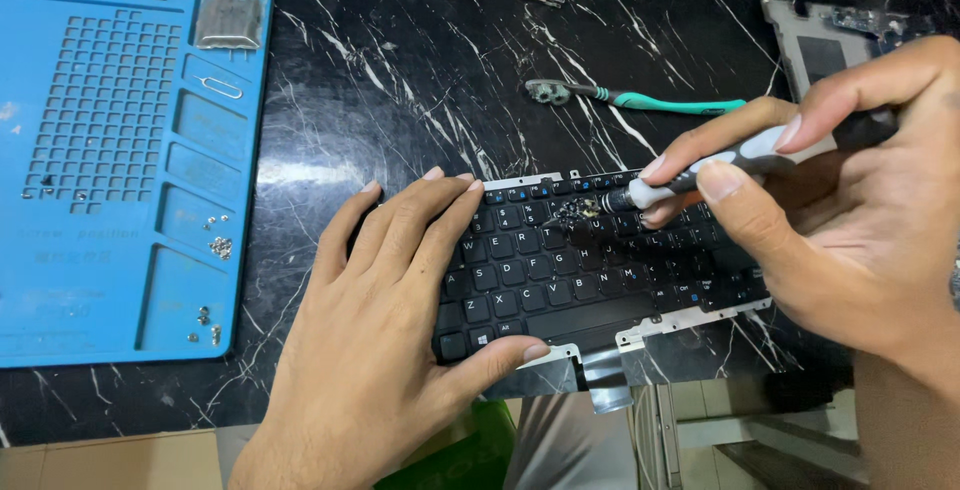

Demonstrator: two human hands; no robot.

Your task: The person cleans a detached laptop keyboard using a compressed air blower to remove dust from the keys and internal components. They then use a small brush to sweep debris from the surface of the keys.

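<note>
Two bare hands work on a loose black laptop keyboard [600, 260] lying on a black, white-veined marble desk [400, 80].

The left hand [390, 340] lies flat and open on the keyboard's left end, thumb hooked along its near edge, seemingly pinning it still. The right hand [830, 200] pinches a slim grey-and-black pen-like tool [690, 178], tip on the upper key rows beside a small speck of debris. The keyboard sits at the desk's near edge, its silver ribbon tab [605, 375] overhanging. Bare marble lies beyond it, up to a green-handled tool [660, 102]. A blue silicone work mat [120, 150] with loose screws fills the left edge; metal laptop parts [830, 40] occupy the far right corner.
</note>
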